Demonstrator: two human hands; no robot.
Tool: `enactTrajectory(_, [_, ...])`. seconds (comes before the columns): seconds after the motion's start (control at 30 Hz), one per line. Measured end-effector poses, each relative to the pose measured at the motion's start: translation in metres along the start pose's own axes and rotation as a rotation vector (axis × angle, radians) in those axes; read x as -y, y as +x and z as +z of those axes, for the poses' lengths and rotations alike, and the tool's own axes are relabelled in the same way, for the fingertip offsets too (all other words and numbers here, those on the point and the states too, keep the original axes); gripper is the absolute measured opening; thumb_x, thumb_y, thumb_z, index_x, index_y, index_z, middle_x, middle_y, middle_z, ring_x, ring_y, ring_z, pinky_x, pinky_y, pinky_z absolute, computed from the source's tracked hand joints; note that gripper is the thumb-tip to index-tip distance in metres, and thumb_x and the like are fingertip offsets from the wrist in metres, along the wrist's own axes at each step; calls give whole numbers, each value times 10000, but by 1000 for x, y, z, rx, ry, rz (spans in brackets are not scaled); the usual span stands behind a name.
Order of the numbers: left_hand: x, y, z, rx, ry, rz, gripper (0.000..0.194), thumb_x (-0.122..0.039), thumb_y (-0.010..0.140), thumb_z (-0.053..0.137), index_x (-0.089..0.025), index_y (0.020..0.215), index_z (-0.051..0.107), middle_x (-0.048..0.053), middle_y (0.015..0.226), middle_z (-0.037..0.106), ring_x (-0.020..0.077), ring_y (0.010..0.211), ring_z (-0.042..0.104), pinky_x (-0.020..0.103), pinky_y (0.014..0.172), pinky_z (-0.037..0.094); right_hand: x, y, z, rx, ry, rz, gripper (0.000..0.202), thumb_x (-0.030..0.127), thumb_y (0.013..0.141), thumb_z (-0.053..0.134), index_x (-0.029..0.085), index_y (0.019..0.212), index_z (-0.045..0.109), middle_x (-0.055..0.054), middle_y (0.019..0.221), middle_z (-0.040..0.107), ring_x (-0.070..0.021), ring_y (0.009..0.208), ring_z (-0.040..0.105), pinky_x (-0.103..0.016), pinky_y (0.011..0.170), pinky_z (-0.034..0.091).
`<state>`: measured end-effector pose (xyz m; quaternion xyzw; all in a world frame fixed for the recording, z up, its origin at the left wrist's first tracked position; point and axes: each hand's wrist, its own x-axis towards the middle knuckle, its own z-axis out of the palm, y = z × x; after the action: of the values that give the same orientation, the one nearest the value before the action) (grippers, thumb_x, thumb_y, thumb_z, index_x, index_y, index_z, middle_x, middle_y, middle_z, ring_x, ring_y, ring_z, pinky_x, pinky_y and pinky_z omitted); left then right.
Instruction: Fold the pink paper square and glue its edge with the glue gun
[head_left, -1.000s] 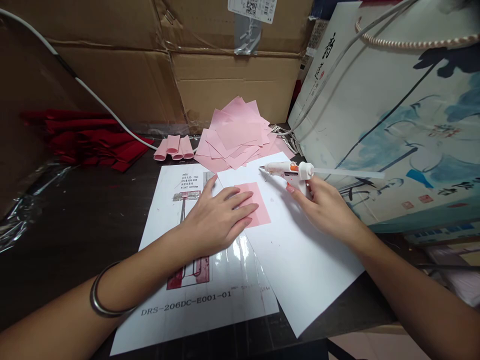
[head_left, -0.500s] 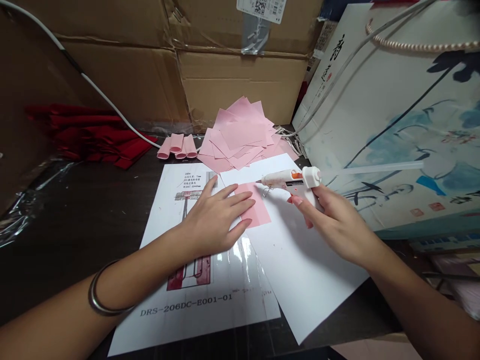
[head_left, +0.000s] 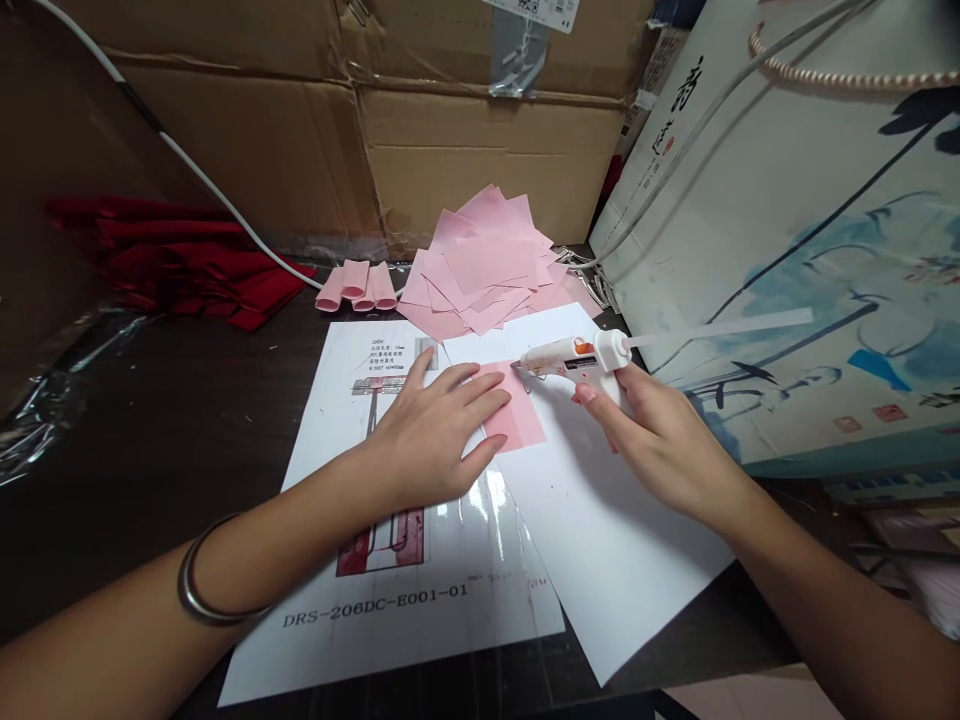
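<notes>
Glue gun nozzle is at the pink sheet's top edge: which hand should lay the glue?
Right. The right hand already grips the glue gun; the left hand lies flat on the pink sheet.

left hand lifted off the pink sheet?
No: the left hand lies flat with its fingers on the pink sheet, while the right hand holds the glue gun.

Metal bangle [head_left: 196, 590], bare forearms
</notes>
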<state>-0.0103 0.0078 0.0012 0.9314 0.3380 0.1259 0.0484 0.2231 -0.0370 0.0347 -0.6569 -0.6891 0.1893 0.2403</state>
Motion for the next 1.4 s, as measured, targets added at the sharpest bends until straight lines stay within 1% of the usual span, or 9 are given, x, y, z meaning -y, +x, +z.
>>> enactTrajectory(0.2, [0, 1, 0, 10, 7, 3, 369, -382, 936, 435, -197, 1229, 561, 84, 1396, 546, 320, 1316, 435, 627, 1137, 119, 1, 1, 1, -3, -23, 4, 385, 552, 952, 402, 212, 833, 536, -11, 641, 584, -186, 588, 562, -295, 558, 388])
enactTrajectory(0.3, [1, 0, 1, 7, 5, 0, 379, -384, 935, 435, -197, 1244, 549, 79, 1409, 534, 316, 1319, 430, 625, 1141, 114, 2, 1, 1, 13, -35, 6, 375, 539, 956, 394, 206, 874, 545, -16, 644, 589, -192, 595, 565, -300, 568, 397])
enactTrajectory(0.53, [0, -1, 1, 19, 11, -10, 382, -380, 942, 422, -197, 1257, 536, 66, 1426, 516, 301, 1326, 416, 622, 1141, 123, 1, 2, 3, -8, -80, -11, 371, 529, 954, 386, 200, 967, 558, -45, 792, 640, -213, 705, 585, -306, 615, 419])
enactTrajectory(0.67, [0, -1, 1, 21, 4, -15, 383, -383, 941, 419, -209, 1264, 531, 59, 1432, 511, 299, 1331, 410, 623, 1139, 124, 1, 3, 4, 0, -81, -13, 366, 528, 955, 387, 202, 960, 552, -49, 822, 649, -215, 728, 590, -312, 635, 424])
enactTrajectory(0.93, [0, -1, 1, 25, 2, -20, 387, -378, 938, 419, -207, 1268, 528, 56, 1431, 512, 294, 1331, 410, 631, 1138, 126, 1, 2, 3, 2, -89, -5, 377, 540, 950, 386, 202, 918, 550, -45, 804, 638, -206, 711, 581, -309, 621, 421])
enactTrajectory(1.1, [0, -1, 1, 29, -1, -23, 390, -381, 941, 415, -207, 1271, 526, 53, 1435, 508, 293, 1331, 409, 639, 1135, 133, 1, 1, 1, 0, -111, 12, 381, 558, 941, 390, 213, 842, 515, -19, 710, 590, -189, 633, 543, -291, 572, 391])
enactTrajectory(1.4, [0, -1, 2, 30, 1, -24, 396, -381, 941, 410, -207, 1276, 528, 56, 1433, 510, 292, 1332, 407, 634, 1138, 129, 2, 0, 0, 10, -113, 19, 367, 545, 944, 392, 214, 834, 508, -3, 676, 554, -175, 600, 506, -285, 561, 376])
